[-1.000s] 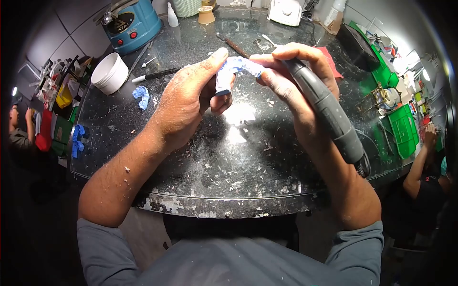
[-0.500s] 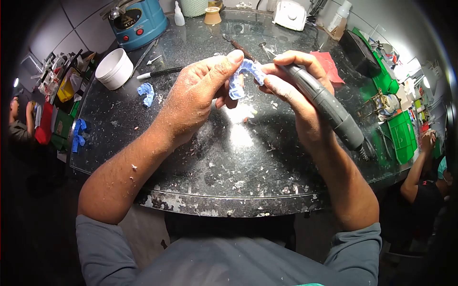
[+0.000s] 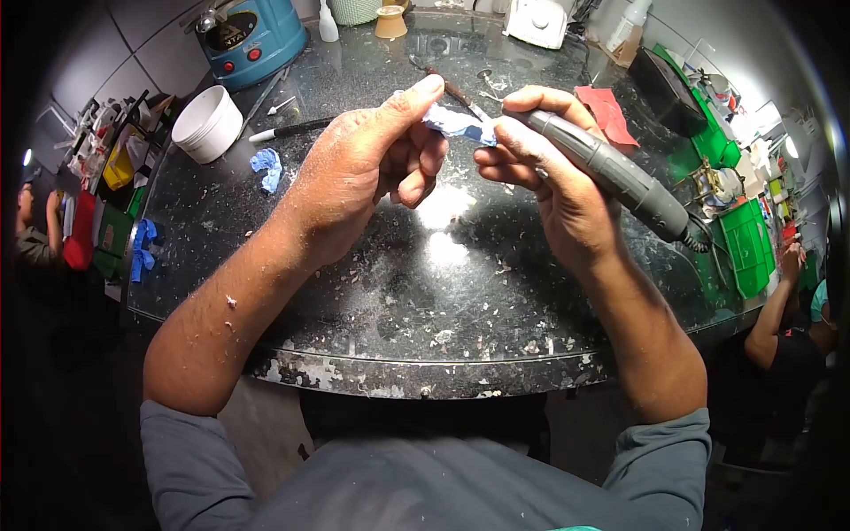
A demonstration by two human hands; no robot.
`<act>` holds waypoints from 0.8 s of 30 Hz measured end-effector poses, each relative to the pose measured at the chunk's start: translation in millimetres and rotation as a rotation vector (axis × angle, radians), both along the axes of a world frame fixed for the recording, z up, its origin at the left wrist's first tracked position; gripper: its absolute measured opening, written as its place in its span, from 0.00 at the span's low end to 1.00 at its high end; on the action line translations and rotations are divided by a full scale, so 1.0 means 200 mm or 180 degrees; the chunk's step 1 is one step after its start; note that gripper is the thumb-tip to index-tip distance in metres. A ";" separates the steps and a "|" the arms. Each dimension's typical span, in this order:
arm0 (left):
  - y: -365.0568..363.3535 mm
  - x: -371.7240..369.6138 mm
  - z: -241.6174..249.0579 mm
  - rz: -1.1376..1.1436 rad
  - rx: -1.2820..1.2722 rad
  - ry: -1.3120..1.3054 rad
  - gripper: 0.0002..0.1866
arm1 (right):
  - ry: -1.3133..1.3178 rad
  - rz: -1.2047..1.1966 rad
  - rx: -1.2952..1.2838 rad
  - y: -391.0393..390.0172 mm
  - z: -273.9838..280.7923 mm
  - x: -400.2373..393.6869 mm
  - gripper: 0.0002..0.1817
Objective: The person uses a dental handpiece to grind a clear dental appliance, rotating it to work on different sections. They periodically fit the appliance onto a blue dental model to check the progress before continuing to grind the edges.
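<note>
Since half a second ago we have tipped the blue mould (image 3: 460,124) flatter, edge-on between our hands. Our left hand (image 3: 367,168) pinches it between thumb and curled fingers, raised over the dusty tabletop (image 3: 425,292) so its rim faces the tool. Our right hand (image 3: 549,177) wraps closed around the grey grinder (image 3: 611,173) like a pen, its tip at the mould. A blue scrap (image 3: 266,165) lies beside the white tub (image 3: 206,124).
</note>
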State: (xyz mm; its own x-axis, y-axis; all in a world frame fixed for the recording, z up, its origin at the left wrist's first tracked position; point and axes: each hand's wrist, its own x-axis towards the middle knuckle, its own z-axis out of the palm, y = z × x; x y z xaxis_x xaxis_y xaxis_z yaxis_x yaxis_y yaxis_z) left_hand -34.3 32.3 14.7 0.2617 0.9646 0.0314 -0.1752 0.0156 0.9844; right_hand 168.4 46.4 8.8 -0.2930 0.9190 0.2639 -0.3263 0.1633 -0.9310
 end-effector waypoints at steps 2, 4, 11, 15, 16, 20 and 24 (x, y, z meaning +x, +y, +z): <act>0.00 -0.01 -0.01 -0.0104 0.0015 0.0023 0.20 | 0.0022 -0.0006 -0.0002 0.00 0.00 0.00 0.16; 0.01 0.00 -0.02 -0.0030 0.0003 0.0064 0.23 | 0.0047 -0.0017 0.0002 0.01 0.00 0.00 0.16; -0.01 0.03 0.00 0.0252 -0.0036 -0.0059 0.24 | 0.0124 -0.0017 0.0054 0.00 -0.01 -0.01 0.16; 0.00 0.00 -0.02 0.0097 0.0755 0.0613 0.19 | -0.0008 0.0093 -0.0192 -0.01 0.01 -0.01 0.13; -0.01 0.00 -0.02 0.0084 0.0748 0.0621 0.19 | 0.0001 0.0083 -0.0200 -0.02 0.01 -0.01 0.13; -0.01 0.02 -0.01 -0.0157 0.0878 0.0692 0.18 | -0.0213 0.0515 0.0150 -0.03 0.02 0.00 0.10; -0.02 0.04 -0.02 -0.0120 0.0868 0.0689 0.18 | -0.0086 0.0475 0.0205 -0.03 0.01 0.00 0.09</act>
